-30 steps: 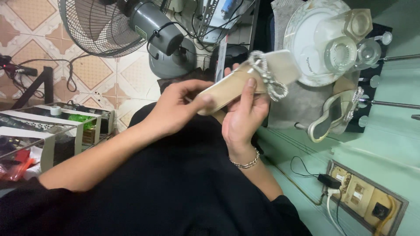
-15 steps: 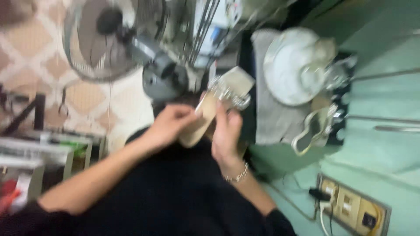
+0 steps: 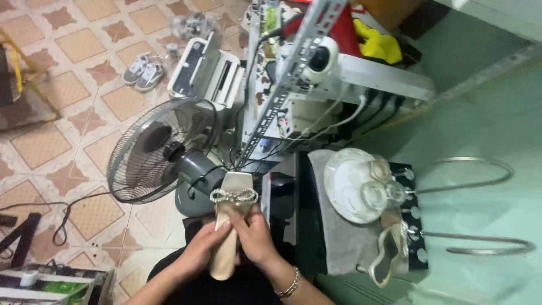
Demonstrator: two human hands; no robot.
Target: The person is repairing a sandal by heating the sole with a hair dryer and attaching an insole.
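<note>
The left hand (image 3: 202,251) and the right hand (image 3: 257,243) are both closed around a beige sandal (image 3: 230,226), which is held sole-up over the lap, toe pointing away. A sparkly bow strap (image 3: 234,196) is seen across its front. Just beyond it, a standing fan (image 3: 164,149) is parked on the tiled floor (image 3: 51,141). A white plate (image 3: 344,186) with glasses is set off to the right.
</note>
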